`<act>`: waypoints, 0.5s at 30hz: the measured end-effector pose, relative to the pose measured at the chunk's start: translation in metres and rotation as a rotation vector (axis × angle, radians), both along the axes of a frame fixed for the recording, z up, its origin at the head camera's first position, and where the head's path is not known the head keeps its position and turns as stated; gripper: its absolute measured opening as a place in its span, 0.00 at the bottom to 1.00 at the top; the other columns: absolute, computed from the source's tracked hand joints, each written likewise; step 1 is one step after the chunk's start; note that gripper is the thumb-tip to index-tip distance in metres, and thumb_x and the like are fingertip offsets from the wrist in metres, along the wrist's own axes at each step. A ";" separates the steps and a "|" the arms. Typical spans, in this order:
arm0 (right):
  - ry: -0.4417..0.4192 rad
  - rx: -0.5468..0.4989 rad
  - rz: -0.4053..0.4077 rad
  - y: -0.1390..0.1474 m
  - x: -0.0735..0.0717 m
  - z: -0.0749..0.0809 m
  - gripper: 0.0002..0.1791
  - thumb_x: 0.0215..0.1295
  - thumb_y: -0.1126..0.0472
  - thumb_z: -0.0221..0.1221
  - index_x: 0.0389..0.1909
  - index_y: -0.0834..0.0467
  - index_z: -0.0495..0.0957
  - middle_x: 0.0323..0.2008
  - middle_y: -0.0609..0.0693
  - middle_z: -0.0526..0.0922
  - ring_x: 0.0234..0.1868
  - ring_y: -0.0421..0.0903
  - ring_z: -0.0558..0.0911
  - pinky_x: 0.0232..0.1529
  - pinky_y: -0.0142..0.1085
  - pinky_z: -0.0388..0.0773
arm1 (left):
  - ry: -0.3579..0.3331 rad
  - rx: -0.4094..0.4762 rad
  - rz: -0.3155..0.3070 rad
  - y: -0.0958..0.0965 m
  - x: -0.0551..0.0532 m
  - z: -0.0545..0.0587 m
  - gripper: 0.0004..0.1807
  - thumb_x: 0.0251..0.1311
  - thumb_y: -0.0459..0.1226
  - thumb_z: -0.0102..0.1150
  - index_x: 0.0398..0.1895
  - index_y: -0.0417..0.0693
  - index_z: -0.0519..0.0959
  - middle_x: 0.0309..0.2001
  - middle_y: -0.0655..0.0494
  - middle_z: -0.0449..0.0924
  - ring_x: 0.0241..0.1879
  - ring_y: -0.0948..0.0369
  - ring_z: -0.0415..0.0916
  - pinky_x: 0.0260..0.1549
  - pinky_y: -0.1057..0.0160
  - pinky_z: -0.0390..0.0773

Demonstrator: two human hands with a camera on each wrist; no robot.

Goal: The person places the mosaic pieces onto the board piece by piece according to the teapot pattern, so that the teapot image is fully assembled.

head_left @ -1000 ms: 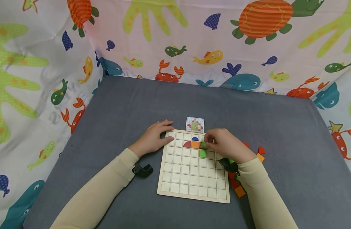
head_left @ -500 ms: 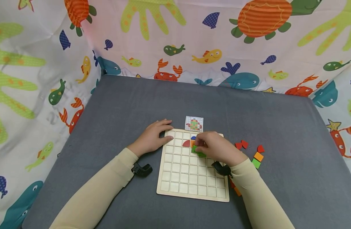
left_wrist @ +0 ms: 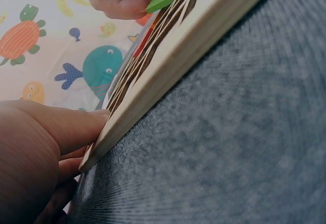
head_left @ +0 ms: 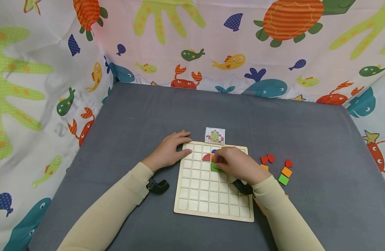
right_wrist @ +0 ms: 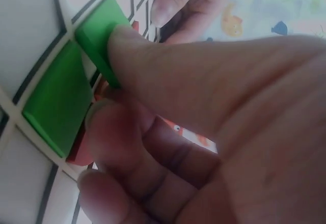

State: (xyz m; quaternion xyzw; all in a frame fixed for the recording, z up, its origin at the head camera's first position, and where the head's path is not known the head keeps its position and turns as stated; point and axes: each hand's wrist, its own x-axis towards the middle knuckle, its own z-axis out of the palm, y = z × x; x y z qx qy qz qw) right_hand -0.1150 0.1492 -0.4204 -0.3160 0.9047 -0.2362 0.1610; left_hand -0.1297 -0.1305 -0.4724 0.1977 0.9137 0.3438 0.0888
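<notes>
My right hand (head_left: pixel 237 164) pinches a green square tile (right_wrist: pixel 97 35) between thumb and fingers, tilted over a cell of the wooden grid board (head_left: pixel 208 195). Beside it another green tile (right_wrist: pixel 61 102) lies flat in its cell. Just above, an orange tile (head_left: pixel 212 157), a red rounded piece (head_left: pixel 206 157) and a blue half-round piece (head_left: pixel 214 151) sit in cells, partly covered by the fingers. At the board's upper left corner rests my left hand (head_left: pixel 167 150), fingers stretched out, with the thumb (left_wrist: pixel 84 127) on the rim.
A small pattern card (head_left: pixel 215 136) lies against the board's far edge. To the right are loose pieces: red ones (head_left: pixel 288 163), an orange square (head_left: pixel 286 172) and a green square (head_left: pixel 283 180). More lie partly under the right forearm. A printed cloth (head_left: pixel 167 48) stands around the grey table (head_left: pixel 317 202).
My right hand has shifted left and slightly down with the green tile, from above the red piece to the cell left of the placed green tile. The left hand keeps its place.
</notes>
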 end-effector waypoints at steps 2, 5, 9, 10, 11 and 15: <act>0.015 0.011 0.000 -0.001 0.000 -0.001 0.03 0.67 0.63 0.72 0.35 0.54 0.86 0.30 0.42 0.81 0.33 0.39 0.77 0.36 0.34 0.80 | 0.002 0.000 0.001 0.000 0.000 -0.001 0.26 0.74 0.48 0.63 0.71 0.49 0.79 0.79 0.53 0.65 0.82 0.53 0.54 0.83 0.47 0.50; 0.038 0.038 -0.005 -0.002 0.003 -0.001 0.03 0.67 0.64 0.72 0.35 0.54 0.86 0.31 0.43 0.81 0.33 0.39 0.77 0.37 0.34 0.81 | 0.002 0.005 0.001 0.000 0.000 0.000 0.26 0.74 0.48 0.64 0.71 0.49 0.79 0.79 0.53 0.65 0.82 0.53 0.54 0.83 0.47 0.50; 0.055 0.050 -0.015 -0.003 0.005 -0.002 0.03 0.66 0.64 0.72 0.36 0.54 0.86 0.32 0.43 0.81 0.34 0.39 0.78 0.39 0.35 0.83 | 0.003 0.013 -0.001 0.000 0.000 0.000 0.26 0.74 0.47 0.64 0.71 0.49 0.79 0.79 0.53 0.65 0.82 0.53 0.54 0.83 0.47 0.50; 0.056 0.048 -0.018 -0.004 0.006 -0.002 0.03 0.66 0.64 0.72 0.36 0.54 0.87 0.32 0.43 0.82 0.34 0.38 0.79 0.39 0.35 0.83 | 0.004 0.012 -0.002 0.000 0.000 0.000 0.26 0.74 0.47 0.64 0.71 0.49 0.79 0.79 0.53 0.65 0.82 0.53 0.54 0.83 0.47 0.50; 0.058 0.046 -0.023 -0.004 0.006 -0.002 0.03 0.66 0.64 0.72 0.37 0.54 0.87 0.32 0.42 0.82 0.35 0.38 0.79 0.40 0.36 0.83 | 0.002 0.013 0.000 0.000 0.000 0.000 0.26 0.74 0.47 0.64 0.71 0.49 0.79 0.79 0.53 0.65 0.82 0.53 0.54 0.83 0.47 0.49; 0.064 0.033 -0.035 -0.003 0.009 -0.003 0.04 0.66 0.64 0.72 0.39 0.55 0.88 0.34 0.42 0.83 0.37 0.39 0.81 0.43 0.37 0.85 | -0.005 0.008 -0.001 0.000 0.000 0.001 0.26 0.74 0.48 0.64 0.71 0.50 0.79 0.79 0.54 0.65 0.82 0.55 0.54 0.84 0.50 0.48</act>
